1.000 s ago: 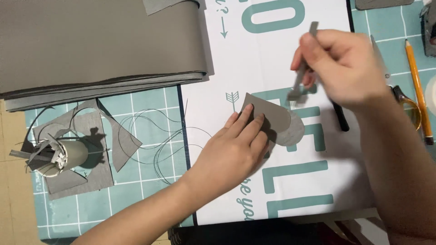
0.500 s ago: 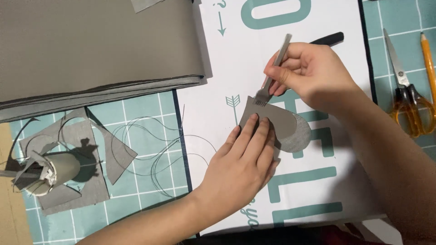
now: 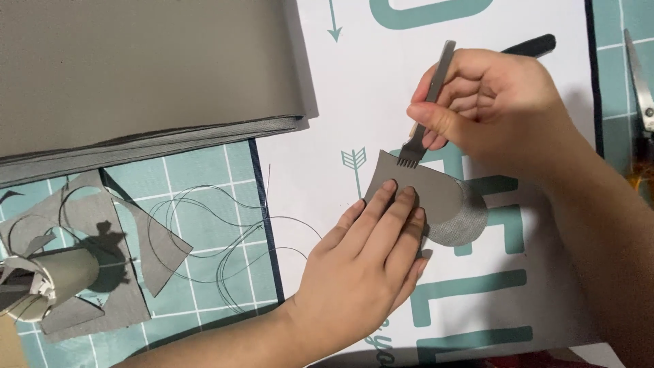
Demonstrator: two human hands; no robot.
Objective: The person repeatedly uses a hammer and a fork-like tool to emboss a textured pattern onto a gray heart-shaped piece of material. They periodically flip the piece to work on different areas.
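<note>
My left hand (image 3: pixel 368 262) lies flat, fingers spread, pinning the grey rounded leather piece (image 3: pixel 426 194) on the white printed board (image 3: pixel 545 286) near its left edge; my right hand (image 3: pixel 490 102), raised a second ago, has come down, pinching the pronged metal pricking chisel (image 3: pixel 426 112) with its teeth now on the piece's top edge; beyond lie a teal gridded cutting mat (image 3: pixel 204 177), loose dark thread (image 3: pixel 225 238), grey offcuts (image 3: pixel 102 225) and stacked grey sheets (image 3: pixel 136 75).

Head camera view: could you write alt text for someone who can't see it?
A right hand sets a pronged metal punch on a grey leather piece, which the left hand presses flat on a white printed sheet. Grey scraps lie left.
</note>
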